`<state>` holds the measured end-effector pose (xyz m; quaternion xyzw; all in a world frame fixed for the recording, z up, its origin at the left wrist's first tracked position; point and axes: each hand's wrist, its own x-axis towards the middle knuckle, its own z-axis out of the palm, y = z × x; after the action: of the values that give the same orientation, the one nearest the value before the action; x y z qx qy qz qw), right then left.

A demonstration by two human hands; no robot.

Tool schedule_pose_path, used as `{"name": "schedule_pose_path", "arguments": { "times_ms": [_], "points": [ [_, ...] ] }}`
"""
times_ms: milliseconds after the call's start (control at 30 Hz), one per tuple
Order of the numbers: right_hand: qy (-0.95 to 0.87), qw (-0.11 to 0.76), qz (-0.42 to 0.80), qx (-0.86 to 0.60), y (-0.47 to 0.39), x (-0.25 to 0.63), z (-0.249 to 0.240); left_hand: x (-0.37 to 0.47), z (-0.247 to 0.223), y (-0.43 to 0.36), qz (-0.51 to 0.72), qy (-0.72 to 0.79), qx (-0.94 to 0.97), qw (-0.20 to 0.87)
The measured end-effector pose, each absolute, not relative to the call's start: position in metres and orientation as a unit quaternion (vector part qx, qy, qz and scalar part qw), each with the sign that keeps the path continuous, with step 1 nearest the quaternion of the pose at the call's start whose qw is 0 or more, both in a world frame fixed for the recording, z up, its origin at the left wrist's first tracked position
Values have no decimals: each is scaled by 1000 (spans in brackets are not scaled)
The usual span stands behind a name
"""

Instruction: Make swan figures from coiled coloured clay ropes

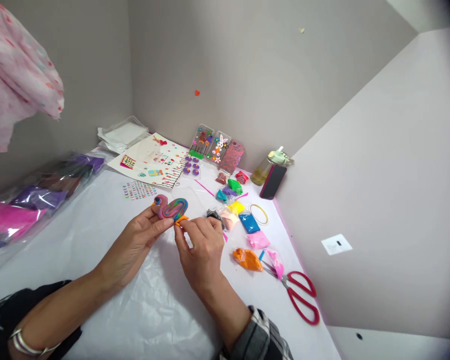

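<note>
My left hand (140, 237) pinches a multicoloured swirled clay figure (175, 207), bird- or snail-like, with a curved pink neck and a dark eye spot at its left end. The figure is held just above the white table sheet (150, 300). At its lower right edge is a bit of orange clay (180, 219). The fingers of my right hand (201, 245) are closed on this orange clay, against the figure. Behind my right hand, a bag of black clay (214, 215) is partly hidden.
Right of my hands lie several clay bags, including blue (249, 223) and orange (247, 260), plus red-handled scissors (294, 292). A bottle (264, 170) and phone (273, 182) stand at the back right. A decorated paper (146, 162) and phone cases (218, 148) lie behind; plastic-wrapped packs (37, 197) lie left.
</note>
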<state>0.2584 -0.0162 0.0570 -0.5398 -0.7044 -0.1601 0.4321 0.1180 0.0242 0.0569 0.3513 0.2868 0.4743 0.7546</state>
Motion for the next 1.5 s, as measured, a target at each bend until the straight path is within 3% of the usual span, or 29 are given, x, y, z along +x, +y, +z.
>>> {"name": "schedule_pose_path", "arguments": {
  "times_ms": [533, 867, 1500],
  "points": [
    [-720, 413, -157, -535, -20, 264, 59, 114, 56, 27, 484, 306, 379, 727],
    [-722, 463, -24, -514, -17, 305, 79, 103, 58, 34, 452, 314, 421, 721],
    [-768, 431, -50, -471, -17, 308, 80, 102, 59, 31, 389, 299, 478, 728]
  ]
}}
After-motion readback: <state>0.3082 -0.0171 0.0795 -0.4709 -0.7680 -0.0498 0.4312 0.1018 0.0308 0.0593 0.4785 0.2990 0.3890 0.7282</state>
